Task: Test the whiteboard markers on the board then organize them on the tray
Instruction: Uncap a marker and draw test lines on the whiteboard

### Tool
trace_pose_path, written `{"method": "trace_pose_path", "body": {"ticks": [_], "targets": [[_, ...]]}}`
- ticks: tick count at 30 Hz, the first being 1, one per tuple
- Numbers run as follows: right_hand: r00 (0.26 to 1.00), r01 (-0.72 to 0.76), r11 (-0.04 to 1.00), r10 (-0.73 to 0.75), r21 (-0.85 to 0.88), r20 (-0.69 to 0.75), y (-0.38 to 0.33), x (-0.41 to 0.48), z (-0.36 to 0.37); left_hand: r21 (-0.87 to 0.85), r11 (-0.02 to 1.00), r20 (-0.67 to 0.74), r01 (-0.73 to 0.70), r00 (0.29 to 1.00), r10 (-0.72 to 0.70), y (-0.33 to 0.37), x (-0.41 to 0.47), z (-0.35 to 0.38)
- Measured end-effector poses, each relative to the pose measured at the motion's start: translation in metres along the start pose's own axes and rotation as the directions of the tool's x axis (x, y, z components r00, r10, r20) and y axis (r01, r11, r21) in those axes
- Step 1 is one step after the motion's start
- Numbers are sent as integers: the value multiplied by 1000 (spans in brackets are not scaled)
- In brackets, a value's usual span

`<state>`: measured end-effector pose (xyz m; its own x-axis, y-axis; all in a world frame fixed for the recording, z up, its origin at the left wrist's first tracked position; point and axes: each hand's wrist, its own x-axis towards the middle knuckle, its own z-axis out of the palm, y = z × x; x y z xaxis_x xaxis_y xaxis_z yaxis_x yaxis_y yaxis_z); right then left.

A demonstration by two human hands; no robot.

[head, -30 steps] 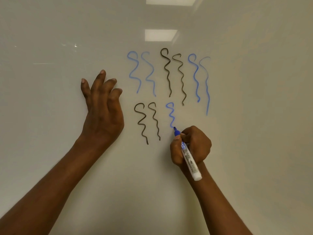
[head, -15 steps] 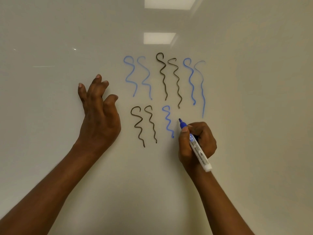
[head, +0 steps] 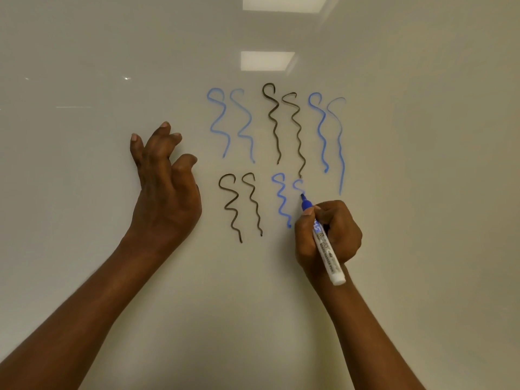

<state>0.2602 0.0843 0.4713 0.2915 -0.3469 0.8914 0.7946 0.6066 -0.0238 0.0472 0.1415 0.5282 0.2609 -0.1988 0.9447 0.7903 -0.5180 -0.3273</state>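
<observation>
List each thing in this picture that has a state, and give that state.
blue marker: uncapped, tip on the whiteboard.
right hand: grips the blue marker.
left hand: open, holds nothing.
whiteboard: marked with blue and dark squiggles.
short blue squiggle: at the marker's tip, far shorter than the rest.

right hand [head: 327, 237] grips blue marker [head: 323, 240], tip on whiteboard [head: 84, 66] at short fresh blue squiggle [head: 298, 185] | left hand [head: 163, 192] fingers [head: 135, 144] spread against board | blue and black squiggles in two rows
</observation>
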Motion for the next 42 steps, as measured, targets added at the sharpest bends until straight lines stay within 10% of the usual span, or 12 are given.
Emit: {"method": "trace_pose_path", "body": {"ticks": [23, 36, 42], "targets": [[992, -8, 986, 29, -167, 124, 11, -38, -32, 29, 1000, -27, -11, 1000, 12, 0, -1, 1], [937, -347, 899, 318, 267, 145, 0, -40, -44, -208, 973, -146, -98, 987, 68, 15, -17, -11], [882, -444, 782, 295, 438, 367, -39, -44, -45, -333, 943, -111, -11, 993, -28, 58, -53, -27]]}}
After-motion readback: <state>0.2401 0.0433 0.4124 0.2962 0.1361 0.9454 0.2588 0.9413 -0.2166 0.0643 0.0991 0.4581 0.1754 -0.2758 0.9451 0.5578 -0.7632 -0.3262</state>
